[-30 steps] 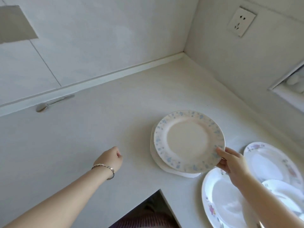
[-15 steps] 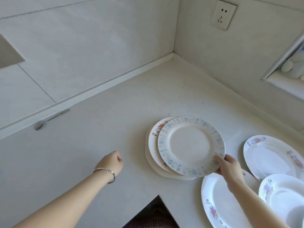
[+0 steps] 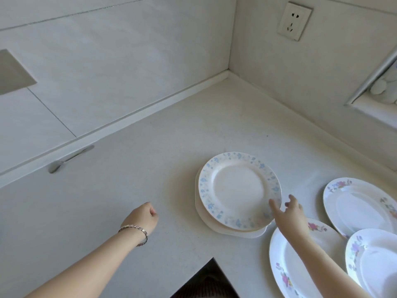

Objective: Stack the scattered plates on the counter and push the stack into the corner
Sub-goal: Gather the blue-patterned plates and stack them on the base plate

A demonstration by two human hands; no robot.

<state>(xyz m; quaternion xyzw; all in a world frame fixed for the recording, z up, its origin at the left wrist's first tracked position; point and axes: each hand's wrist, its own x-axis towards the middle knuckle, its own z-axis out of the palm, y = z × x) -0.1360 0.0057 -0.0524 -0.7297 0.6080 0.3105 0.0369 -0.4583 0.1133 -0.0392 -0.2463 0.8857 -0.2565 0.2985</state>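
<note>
The stack's top piece, a blue-flowered plate (image 3: 237, 190), lies on a plain white plate (image 3: 249, 234) whose rim shows along its near and left sides. The pair sits out on the open counter (image 3: 133, 190), well apart from the corner (image 3: 229, 74) where the two walls meet.

The right hand (image 3: 290, 215) hovers at the blue-flowered plate's near right rim, its fingers (image 3: 292, 200) spread wide and holding nothing. Motion blur hides whether the thumb touches the rim.

The left hand (image 3: 142, 216), with a bracelet (image 3: 134, 231) at its wrist, is over the bare counter left of the stack, fingers curled into an empty fist.

To the right lie three unstacked pieces. They are a large flowered plate (image 3: 287, 269) under the right forearm, a far flowered plate (image 3: 363, 205), and a small flowered plate (image 3: 374, 263) overlapping both.
</note>
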